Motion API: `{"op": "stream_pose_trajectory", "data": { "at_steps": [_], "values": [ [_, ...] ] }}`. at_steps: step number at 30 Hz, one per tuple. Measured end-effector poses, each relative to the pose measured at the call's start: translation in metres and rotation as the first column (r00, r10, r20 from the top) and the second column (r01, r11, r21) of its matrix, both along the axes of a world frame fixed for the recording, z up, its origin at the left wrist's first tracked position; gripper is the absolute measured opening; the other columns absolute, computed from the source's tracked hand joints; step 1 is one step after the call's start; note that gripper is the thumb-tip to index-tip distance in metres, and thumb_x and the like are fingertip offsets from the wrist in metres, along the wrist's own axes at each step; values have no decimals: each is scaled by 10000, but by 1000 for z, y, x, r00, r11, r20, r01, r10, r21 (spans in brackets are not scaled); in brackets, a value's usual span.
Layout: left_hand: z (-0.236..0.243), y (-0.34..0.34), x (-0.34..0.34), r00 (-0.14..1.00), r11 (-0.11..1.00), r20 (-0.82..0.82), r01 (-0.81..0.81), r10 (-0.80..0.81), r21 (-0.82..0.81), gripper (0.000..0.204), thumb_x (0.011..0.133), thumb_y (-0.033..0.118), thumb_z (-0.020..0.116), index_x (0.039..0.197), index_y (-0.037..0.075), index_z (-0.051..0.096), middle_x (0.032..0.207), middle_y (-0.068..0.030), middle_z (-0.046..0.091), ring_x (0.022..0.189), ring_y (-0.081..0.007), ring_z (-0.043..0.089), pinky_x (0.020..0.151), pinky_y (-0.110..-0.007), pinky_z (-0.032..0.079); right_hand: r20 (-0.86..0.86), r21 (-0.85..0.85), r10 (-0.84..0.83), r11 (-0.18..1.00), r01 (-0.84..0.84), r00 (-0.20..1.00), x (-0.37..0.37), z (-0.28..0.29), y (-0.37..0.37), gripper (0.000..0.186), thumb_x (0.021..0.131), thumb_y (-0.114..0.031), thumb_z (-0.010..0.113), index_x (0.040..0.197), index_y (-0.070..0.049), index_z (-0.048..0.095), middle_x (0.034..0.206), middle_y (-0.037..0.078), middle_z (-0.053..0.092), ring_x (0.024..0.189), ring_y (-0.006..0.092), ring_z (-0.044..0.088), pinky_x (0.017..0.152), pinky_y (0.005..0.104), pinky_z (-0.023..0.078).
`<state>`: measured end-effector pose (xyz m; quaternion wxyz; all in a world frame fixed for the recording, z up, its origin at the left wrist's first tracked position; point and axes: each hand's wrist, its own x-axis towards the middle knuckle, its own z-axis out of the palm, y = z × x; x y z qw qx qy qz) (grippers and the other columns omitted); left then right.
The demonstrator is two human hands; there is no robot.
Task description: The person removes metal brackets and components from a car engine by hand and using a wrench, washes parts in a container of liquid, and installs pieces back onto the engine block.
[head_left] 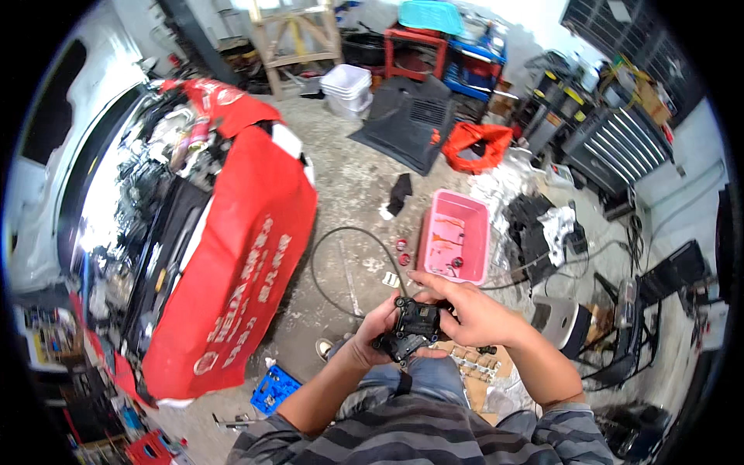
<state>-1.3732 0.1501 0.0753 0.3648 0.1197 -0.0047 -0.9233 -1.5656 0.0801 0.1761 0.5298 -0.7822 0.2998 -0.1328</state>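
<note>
In front of my lap, both hands hold a black plastic-looking car part (419,316) with an irregular, blocky shape; its exact kind I cannot make out. My left hand (372,335) grips it from the left and below. From the right, my right hand (474,311) closes on its side, the index finger reaching out over the top. My palms and the part itself hide some fingertips. Just beyond the hands is a pink plastic tub (425,232) with orange and dark pieces inside. Small red round items (402,253) lie on the floor beside it.
A car with its engine bay exposed stands at left, its front under a red cover (248,256). A thin dark hose (313,267) loops across the floor. Also around me are a blue tool case (274,389), metal parts on cardboard (474,364), a grey stool (559,322) and a tool cabinet (620,151).
</note>
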Motion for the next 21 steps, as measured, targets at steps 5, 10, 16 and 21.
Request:
{"op": "stream_pose_trajectory", "data": {
  "at_steps": [5,10,16,21],
  "values": [
    [6,80,98,945,993,-310,-80,103,85,696,984,617,299,1396,80,459,1358,-215,537,1247,-420,524,1030,-688,365,-52,-449,111,885,-123,992,102,10,76,598,756,10,592,1343,-6,474,1162,212,618,1092,389,582,939,454,461],
    [3,154,192,941,959,-222,-216,254,181,564,1002,492,392,1214,7,587,1107,-202,683,951,-356,688,843,-501,563,-23,-566,178,808,-160,984,206,13,155,749,705,-287,828,1320,-13,500,1240,189,590,1156,386,554,983,472,431],
    [45,223,317,932,921,-17,-356,363,161,612,973,538,471,1166,-30,593,1087,-195,691,918,-328,703,810,-457,586,-31,-511,385,787,-346,922,341,29,194,706,751,-287,792,1335,-16,501,1242,178,594,1151,375,555,997,464,425],
    [69,234,396,885,885,-14,-464,464,36,788,904,718,425,1120,-20,601,1000,-173,708,819,-310,719,706,-437,609,-8,-513,596,687,-515,803,430,52,182,713,762,-272,780,1371,-40,490,1292,189,561,1176,370,532,1012,451,426]
  ]
}}
